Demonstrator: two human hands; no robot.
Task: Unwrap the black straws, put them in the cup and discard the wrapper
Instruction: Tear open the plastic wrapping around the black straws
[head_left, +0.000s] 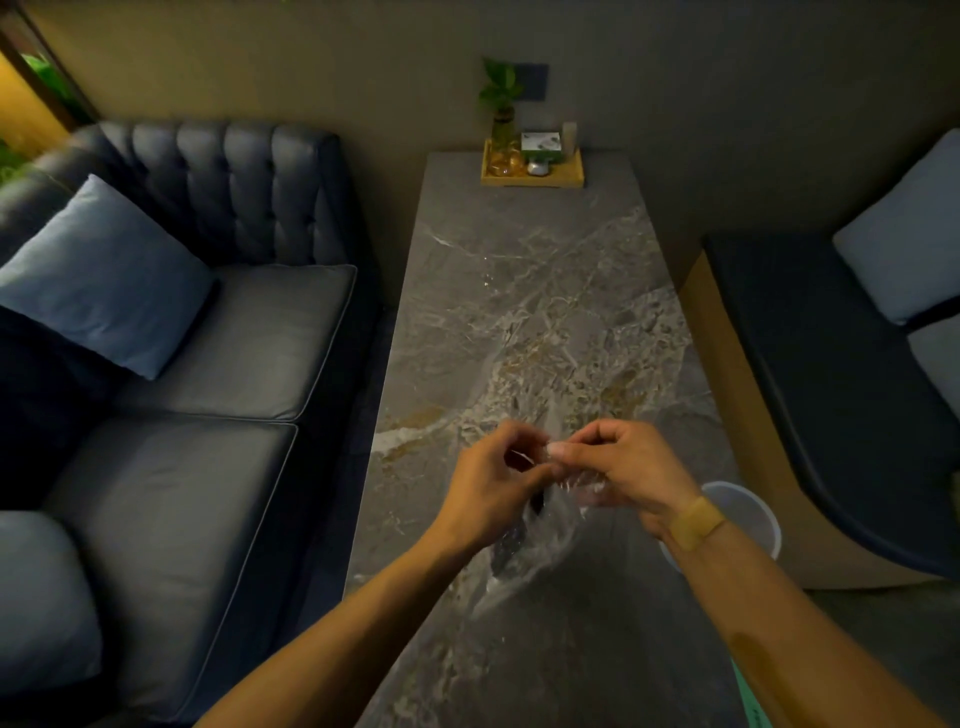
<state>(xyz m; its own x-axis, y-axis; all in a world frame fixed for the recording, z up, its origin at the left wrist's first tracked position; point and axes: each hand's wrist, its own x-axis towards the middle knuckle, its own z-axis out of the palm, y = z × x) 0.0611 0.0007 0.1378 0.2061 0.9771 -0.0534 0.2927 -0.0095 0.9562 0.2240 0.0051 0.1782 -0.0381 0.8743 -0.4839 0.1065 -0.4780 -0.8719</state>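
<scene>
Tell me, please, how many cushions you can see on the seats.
2: one light blue cushion on the dark sofa at left, one on the bench at right. Others may lie out of frame.

Single head-worn wide-angle view, looking forward and steeply down along the marble table (545, 291) from its near end, both forearms entering at the near edge, sofa (208, 338) at left, far wall closing the frame.
</scene>
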